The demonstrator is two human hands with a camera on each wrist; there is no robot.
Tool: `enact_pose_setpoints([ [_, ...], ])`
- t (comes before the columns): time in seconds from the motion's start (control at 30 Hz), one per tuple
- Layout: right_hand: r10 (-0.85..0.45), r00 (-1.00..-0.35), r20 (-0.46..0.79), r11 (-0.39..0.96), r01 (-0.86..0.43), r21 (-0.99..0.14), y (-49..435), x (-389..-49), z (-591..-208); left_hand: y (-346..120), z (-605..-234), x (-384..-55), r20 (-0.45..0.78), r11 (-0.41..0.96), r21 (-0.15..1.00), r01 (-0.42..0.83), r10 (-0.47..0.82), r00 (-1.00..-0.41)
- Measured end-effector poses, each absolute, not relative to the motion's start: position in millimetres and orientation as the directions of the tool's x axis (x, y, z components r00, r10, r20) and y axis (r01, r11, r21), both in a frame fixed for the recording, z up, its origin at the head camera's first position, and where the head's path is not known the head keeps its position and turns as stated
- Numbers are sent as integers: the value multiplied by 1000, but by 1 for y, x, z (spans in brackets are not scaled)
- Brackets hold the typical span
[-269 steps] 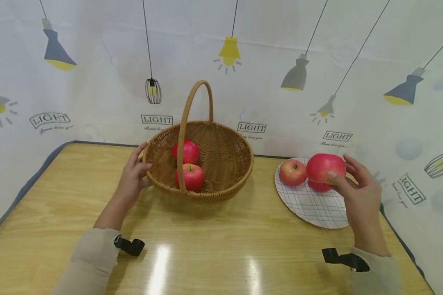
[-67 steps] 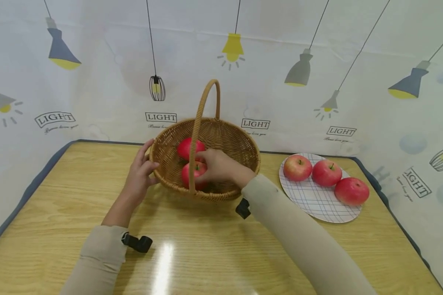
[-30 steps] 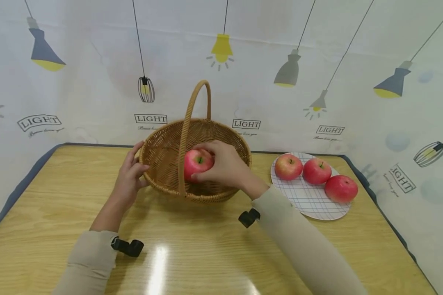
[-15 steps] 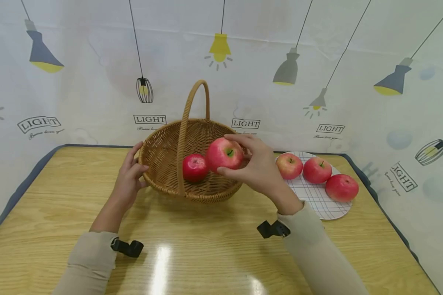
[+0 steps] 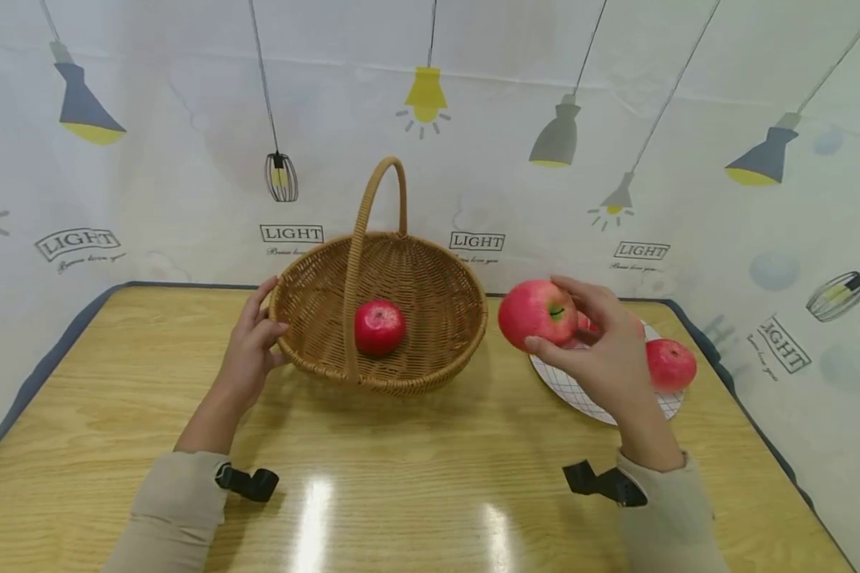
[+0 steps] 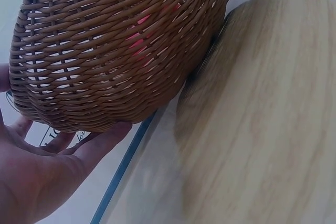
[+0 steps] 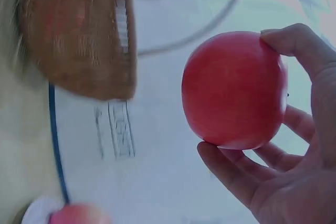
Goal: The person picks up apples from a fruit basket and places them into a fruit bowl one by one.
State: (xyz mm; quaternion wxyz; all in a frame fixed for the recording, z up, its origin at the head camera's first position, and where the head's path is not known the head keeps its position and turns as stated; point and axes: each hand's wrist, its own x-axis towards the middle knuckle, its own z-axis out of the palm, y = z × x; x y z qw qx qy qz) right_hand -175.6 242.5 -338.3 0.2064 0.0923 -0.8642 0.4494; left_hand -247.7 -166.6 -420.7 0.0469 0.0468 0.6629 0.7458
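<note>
A brown wicker basket (image 5: 440, 294) with an arched handle stands on the table, holding one red apple (image 5: 380, 328). Its left rim is gripped by my left hand (image 5: 247, 350); in the left wrist view the fingers of the left hand (image 6: 42, 177) lie against the woven side. My right hand (image 5: 612, 358) holds another apple (image 5: 533, 314) in the air between basket and plate, stem facing right. The right wrist view has the held apple (image 7: 233, 90) between thumb and fingers. A checked plate (image 5: 572, 390) bears apples partly hidden behind that hand, with one apple (image 5: 672, 366) in plain sight.
Behind the wooden table (image 5: 401, 477) hangs a pale cloth (image 5: 502, 159) printed with lamps and "LIGHT" labels. A dark edging (image 5: 186, 284) runs along the table's back. Black cameras sit on both wrists, the left one (image 5: 247, 481) above the table.
Nine seconds ago the right hand held an apple over the plate. Later it reached into the basket, lifted out one of two apples and carried it right. The left hand stayed on the rim.
</note>
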Motion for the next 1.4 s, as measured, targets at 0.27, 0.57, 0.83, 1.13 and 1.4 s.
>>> enact_pose_setpoints([
  [0.27, 167, -889, 427, 683, -209, -700, 281, -170, -357, -164, -421, -249, 15, -100, 995, 1, 141, -990],
  [0.57, 255, -929, 267, 688, -20, -726, 309, -174, -367, -164, -421, -250, 13, -97, 995, -2, 147, -989],
  [0.83, 328, -918, 224, 749, 108, -653, 334, -177, -377, -164, -418, -249, 3, -102, 995, -12, 147, -989],
  [1.13, 275, -943, 185, 808, 123, -576, 346, -181, -382, -166, -420, -247, -3, -103, 995, -16, 127, -992],
  [1.4, 237, -968, 86, 820, 152, -552, 352, -185, -390, -167, -421, -247, 4, -105, 994, -10, 131, -991],
])
